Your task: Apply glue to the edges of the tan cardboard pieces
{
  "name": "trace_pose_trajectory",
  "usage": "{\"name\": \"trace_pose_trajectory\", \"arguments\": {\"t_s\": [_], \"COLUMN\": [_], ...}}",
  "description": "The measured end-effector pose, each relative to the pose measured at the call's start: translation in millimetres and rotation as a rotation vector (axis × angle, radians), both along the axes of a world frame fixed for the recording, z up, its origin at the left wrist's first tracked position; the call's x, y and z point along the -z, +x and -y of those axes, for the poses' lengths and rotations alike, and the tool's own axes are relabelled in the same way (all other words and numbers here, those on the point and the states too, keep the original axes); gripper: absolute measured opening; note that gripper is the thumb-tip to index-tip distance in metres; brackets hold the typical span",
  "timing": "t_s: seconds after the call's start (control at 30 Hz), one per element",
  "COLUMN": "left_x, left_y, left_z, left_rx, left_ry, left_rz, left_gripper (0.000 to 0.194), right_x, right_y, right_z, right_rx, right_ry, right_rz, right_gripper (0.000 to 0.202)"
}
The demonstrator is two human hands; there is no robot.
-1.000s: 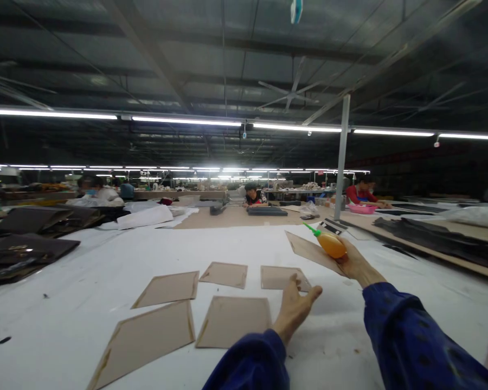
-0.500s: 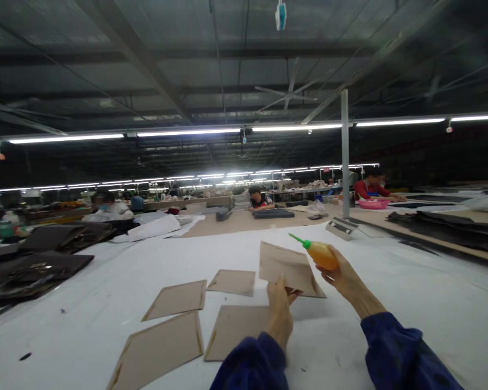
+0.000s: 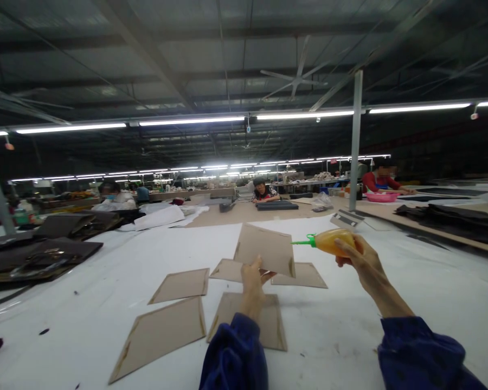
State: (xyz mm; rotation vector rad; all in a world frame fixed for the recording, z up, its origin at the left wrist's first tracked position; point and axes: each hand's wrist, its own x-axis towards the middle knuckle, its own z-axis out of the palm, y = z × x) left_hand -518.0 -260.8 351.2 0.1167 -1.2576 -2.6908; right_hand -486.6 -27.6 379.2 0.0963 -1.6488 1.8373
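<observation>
- Now the left hand (image 3: 252, 281) is closed in a pinch on the lower edge of a brown card (image 3: 265, 250), which it holds up off the table, tilted, its face turned toward the camera.
- The right hand (image 3: 360, 262) is wrapped around an orange bottle (image 3: 332, 241) with a green nozzle; the nozzle points left, its tip just beside the card's right edge and not touching it as far as can be seen.
- Judging by how things lie, this card is up for work along its edge, and no line from the bottle shows on it yet; whether its hidden side is done cannot be told.
- On the white table (image 3: 390, 303) lie 5 more cards: 1 under the left wrist (image 3: 268, 325), a large one at the near left (image 3: 162, 336), 1 further back on the left (image 3: 181, 284), and 2 partly behind the held card (image 3: 305, 275).
- Several of these show darker strips along their borders, so they look already edged, though that is a judgement.
- Nothing lies between nozzle and card; the flat cards sit close below the hands.
- Further out, dark sheets (image 3: 44, 254) are stacked at the left, more dark sheets at the right (image 3: 451, 216), a post (image 3: 354, 141) stands behind, and other people sit at far tables, 1 near a pink basin (image 3: 381, 196).
</observation>
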Motion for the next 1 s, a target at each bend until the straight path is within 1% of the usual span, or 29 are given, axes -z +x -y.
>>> {"name": "trace_pose_trajectory", "arguments": {"t_s": [0.1, 0.23, 0.37, 0.5, 0.6, 0.73, 0.8, 0.87, 1.0], "left_x": [-0.6, 0.2, 1.7, 2.6, 3.1, 3.6, 4.3, 5.2, 6.7], "left_y": [-1.5, -2.3, -3.9, -5.4, -6.2, -8.3, -9.6, -10.4, -8.7], "left_z": [2.8, 4.3, 5.8, 8.1, 10.0, 12.8, 14.1, 14.5, 11.8], "left_rx": [-0.023, -0.025, -0.040, -0.060, -0.067, -0.090, -0.098, -0.095, -0.068], "left_ry": [-0.019, -0.044, -0.061, -0.068, -0.061, -0.029, -0.020, -0.019, -0.033], "left_rz": [-0.007, -0.016, -0.022, -0.025, -0.020, -0.003, 0.005, 0.007, 0.001], "left_gripper": [0.007, 0.003, 0.005, 0.006, 0.006, 0.006, 0.005, 0.005, 0.008], "right_x": [-0.9, -0.4, 2.7, 6.5, 8.6, 9.3, 9.8, 11.2, 14.5], "right_y": [0.3, -0.2, -2.4, -4.7, -5.1, -4.5, -5.3, -7.2, -12.0], "right_z": [3.0, 5.0, 5.0, 4.7, 4.9, 6.2, 7.3, 8.4, 9.5], "right_rx": [0.056, 0.116, 0.169, 0.211, 0.189, 0.088, 0.068, 0.102, 0.226], "right_ry": [0.050, 0.107, 0.145, 0.228, 0.285, 0.377, 0.406, 0.417, 0.389], "right_rz": [-0.044, -0.075, -0.081, -0.063, -0.076, -0.033, -0.019, -0.036, -0.083], "right_gripper": [0.057, 0.062, 0.066, 0.073, 0.072, 0.064, 0.063, 0.064, 0.068]}}
